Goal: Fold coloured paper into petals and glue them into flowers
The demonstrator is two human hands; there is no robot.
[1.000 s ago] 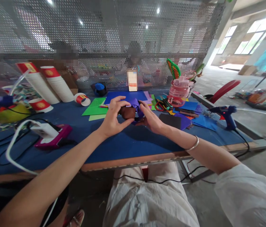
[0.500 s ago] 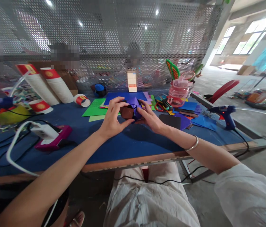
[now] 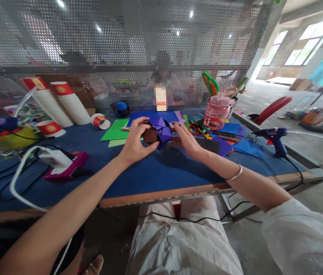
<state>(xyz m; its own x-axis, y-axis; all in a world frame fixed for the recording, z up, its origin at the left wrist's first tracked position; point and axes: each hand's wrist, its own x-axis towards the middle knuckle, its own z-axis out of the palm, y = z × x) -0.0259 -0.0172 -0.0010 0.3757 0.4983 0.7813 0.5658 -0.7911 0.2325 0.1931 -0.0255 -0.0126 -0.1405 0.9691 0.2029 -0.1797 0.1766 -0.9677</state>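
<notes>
Both hands have lifted slightly: the left hand [image 3: 134,142] pinches the brown-purple paper fold [image 3: 157,133], the right hand [image 3: 188,140] braces its 3 o'clock edge, above the bench [image 3: 155,175]. Uneven pressure could crumple it; the glue gun [image 3: 273,138] sits at 3 o'clock.

I see bright daylight flooding from the windows [image 3: 307,46] at right, ceiling lamps glaring through the mesh screen [image 3: 127,53], edges bowed, far background soft.

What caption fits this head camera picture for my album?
Left hand and right hand hold a brown and purple folded paper piece above a blue table.
</notes>
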